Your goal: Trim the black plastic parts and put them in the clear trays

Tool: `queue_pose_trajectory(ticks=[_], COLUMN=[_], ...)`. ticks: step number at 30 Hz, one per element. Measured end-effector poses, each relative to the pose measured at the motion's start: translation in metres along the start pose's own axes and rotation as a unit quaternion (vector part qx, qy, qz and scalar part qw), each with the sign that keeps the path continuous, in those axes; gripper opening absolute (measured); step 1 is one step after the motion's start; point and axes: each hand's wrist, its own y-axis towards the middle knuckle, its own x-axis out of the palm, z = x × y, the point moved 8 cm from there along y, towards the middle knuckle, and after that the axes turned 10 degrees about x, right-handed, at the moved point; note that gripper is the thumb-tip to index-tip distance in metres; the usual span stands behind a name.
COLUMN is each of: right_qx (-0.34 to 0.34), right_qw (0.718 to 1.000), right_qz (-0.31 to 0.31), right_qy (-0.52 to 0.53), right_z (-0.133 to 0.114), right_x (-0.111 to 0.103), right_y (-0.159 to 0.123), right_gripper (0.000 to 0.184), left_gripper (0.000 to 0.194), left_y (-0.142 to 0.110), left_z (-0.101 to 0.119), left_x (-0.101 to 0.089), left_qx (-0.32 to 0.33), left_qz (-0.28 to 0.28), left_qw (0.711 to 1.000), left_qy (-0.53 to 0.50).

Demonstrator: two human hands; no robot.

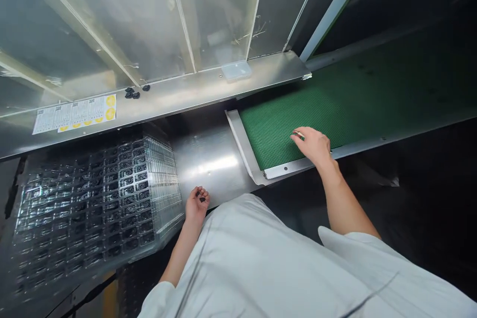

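My left hand (197,204) is palm up with curled fingers beside the steel plate, cupping a few small black parts (202,199). Over the near end of the green conveyor belt (276,119) is my right hand (315,145), thumb and forefinger pinched together. A tiny pale thing shows at its fingertips, too small to name. Left of my left hand stands a tall stack of clear plastic trays (136,194), whose pockets hold dark round parts.
A steel ledge (179,94) runs behind, carrying several small black parts (134,94), printed label sheets (74,115) and a clear plastic lid or box (237,70). Clear panels rise above it. A raised metal lip (244,146) borders the belt's end.
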Motion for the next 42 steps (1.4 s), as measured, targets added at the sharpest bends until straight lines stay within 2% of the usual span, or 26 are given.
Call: queue_pose_trajectory(ticks=[2,4,9,14,24,28,30,35,42], right_qx=[0.052,0.078,0.072,0.097,0.035,0.02,0.004,-0.008,-0.025], right_qw=[0.997,0.994,0.993,0.989,0.989,0.988,0.987,0.979,0.978], right_qz=[0.007,0.001,-0.039,-0.072,-0.119,-0.13,-0.137,-0.173,-0.159], right_qy=[-0.048,-0.074,-0.089,-0.082,-0.086,-0.077,-0.086,-0.108,-0.136], right_z=[0.038,0.063,0.087,0.109,0.094,0.098,0.099,0.094,0.084], right_x=[-0.004,-0.001,0.02,0.03,0.032,0.029,0.028,0.028,0.023], right_y=[0.01,0.014,0.021,0.037,0.048,0.05,0.049,0.041,0.038], right_gripper=[0.031,0.034,0.025,0.022,0.011,0.025,0.027,0.013,0.014], left_gripper=[0.013,0.012,0.01,0.014,0.015,0.015,0.013,0.014,0.013], left_y=[0.0,-0.001,-0.011,-0.019,-0.024,-0.025,-0.025,-0.024,-0.026], left_z=[0.001,0.001,-0.006,-0.014,-0.015,-0.014,-0.014,-0.015,-0.016], left_x=[0.001,0.007,0.027,0.04,0.046,0.045,0.044,0.044,0.047], left_qx=[0.011,0.021,0.025,0.011,0.018,0.022,0.026,0.03,0.03], left_qz=[-0.009,-0.026,-0.05,-0.066,-0.065,-0.061,-0.055,-0.055,-0.054], left_qw=[1.0,0.999,0.998,0.996,0.995,0.995,0.995,0.995,0.995], left_qy=[0.005,0.012,0.032,0.056,0.075,0.076,0.073,0.074,0.074])
